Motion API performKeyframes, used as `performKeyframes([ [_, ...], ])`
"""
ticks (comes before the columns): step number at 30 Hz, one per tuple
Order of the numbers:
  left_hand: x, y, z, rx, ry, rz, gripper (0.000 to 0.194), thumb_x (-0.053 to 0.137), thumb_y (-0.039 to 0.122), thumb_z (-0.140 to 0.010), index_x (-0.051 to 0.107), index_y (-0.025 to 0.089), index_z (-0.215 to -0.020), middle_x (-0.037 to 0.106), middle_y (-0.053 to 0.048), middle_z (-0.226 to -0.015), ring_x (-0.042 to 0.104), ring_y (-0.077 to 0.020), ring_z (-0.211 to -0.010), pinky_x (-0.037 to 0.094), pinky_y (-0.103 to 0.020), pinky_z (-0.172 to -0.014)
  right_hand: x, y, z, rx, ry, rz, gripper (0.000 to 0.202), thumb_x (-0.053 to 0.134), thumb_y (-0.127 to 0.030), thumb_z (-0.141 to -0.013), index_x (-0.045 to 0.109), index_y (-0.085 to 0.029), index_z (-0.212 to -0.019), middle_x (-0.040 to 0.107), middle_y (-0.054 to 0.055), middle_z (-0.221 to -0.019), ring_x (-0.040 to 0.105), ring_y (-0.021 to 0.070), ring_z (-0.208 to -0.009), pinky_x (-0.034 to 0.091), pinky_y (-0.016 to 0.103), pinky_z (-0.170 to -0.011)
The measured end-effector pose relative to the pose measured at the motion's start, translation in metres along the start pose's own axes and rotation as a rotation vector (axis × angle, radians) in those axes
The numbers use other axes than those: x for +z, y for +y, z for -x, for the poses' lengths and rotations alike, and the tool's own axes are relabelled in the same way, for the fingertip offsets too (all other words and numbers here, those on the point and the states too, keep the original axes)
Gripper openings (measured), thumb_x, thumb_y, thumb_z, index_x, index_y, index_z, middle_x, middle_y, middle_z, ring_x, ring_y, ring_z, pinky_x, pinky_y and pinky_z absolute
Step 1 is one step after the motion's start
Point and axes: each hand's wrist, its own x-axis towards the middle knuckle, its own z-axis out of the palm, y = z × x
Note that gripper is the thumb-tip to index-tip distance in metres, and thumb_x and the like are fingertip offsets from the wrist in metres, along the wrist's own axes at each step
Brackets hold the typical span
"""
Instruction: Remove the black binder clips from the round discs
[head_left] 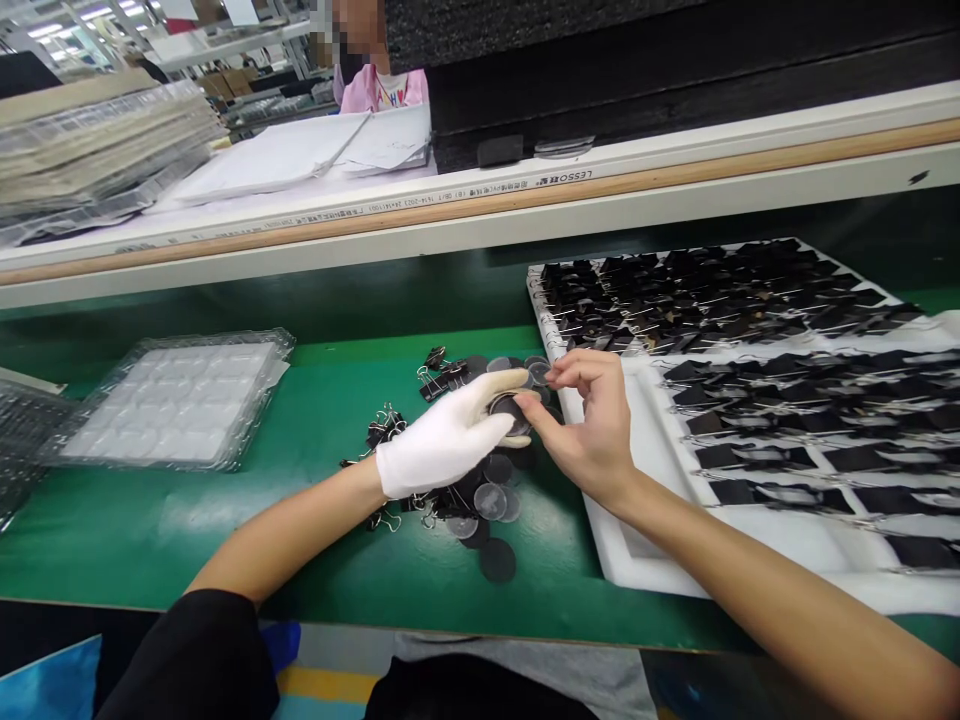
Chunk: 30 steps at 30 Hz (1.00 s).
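My left hand [457,430], in a white glove with bare fingertips, holds a small stack of round dark discs [511,412] between thumb and fingers. My bare right hand [589,425] touches the edge of that stack with its thumb, its fingers curled above; whether it pinches a piece is too small to tell. Beneath and around the left hand lie loose black discs [497,560], clear discs [490,501] and black binder clips [385,425] on the green table [330,580].
A white foam tray [652,480] with rows of clipped black pieces [757,457] fills the right side. Clear plastic trays [176,400] lie at the left. Behind runs a shelf edge [337,222] bearing papers [270,155] and black foam [675,80]. A person in pink [364,92] is beyond.
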Motion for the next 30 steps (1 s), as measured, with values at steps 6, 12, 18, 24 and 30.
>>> performKeyframes([
  [6,-0.009,-0.001,-0.005,0.033,0.124,-0.34,0.053,0.055,0.032,-0.1,0.045,0.018,-0.15,0.061,-0.016,-0.147,0.067,-0.0242,-0.126,0.064,-0.035,-0.094,0.003,0.0,0.0,0.509,-0.331,-0.406,0.039,0.074,-0.046,-0.09,0.066,-0.023,-0.121,0.072,0.008,-0.104,0.07,0.0215,-0.093,0.061,0.037,-0.078],
  [12,-0.068,0.015,-0.019,0.143,0.299,-1.191,0.049,0.038,0.047,-0.108,0.059,0.022,-0.144,0.075,-0.008,-0.113,0.074,-0.0223,-0.099,0.056,-0.038,-0.096,0.007,0.001,-0.006,0.871,-0.236,-0.625,0.045,0.092,-0.052,-0.069,0.075,-0.02,-0.096,0.077,0.005,-0.092,0.07,0.0176,-0.077,0.063,0.036,-0.075],
  [18,-0.123,0.0,-0.038,0.038,0.007,-1.657,0.048,0.036,0.048,-0.107,0.064,0.031,-0.142,0.068,-0.01,-0.123,0.069,-0.0267,-0.107,0.051,-0.037,-0.092,0.009,-0.004,-0.008,0.947,-0.253,-0.665,0.047,0.095,-0.05,-0.065,0.076,-0.019,-0.095,0.077,0.003,-0.091,0.067,0.0139,-0.069,0.061,0.034,-0.07],
  [24,-0.128,-0.004,-0.042,0.017,0.076,-1.63,0.04,0.039,0.041,-0.105,0.072,0.021,-0.111,0.074,-0.008,-0.103,0.067,-0.0229,-0.094,0.046,-0.032,-0.086,0.006,-0.003,-0.005,0.948,-0.322,-0.644,0.046,0.094,-0.049,-0.067,0.074,-0.019,-0.097,0.077,0.003,-0.092,0.067,0.0133,-0.066,0.059,0.034,-0.07],
  [30,-0.131,0.002,-0.037,-0.002,0.043,-1.687,0.041,0.039,0.046,-0.104,0.071,0.021,-0.097,0.068,-0.007,-0.091,0.062,-0.0214,-0.082,0.04,-0.031,-0.074,0.005,-0.003,-0.008,0.976,-0.317,-0.656,0.05,0.095,-0.05,-0.064,0.074,-0.019,-0.096,0.075,0.002,-0.09,0.067,0.013,-0.066,0.058,0.033,-0.069],
])
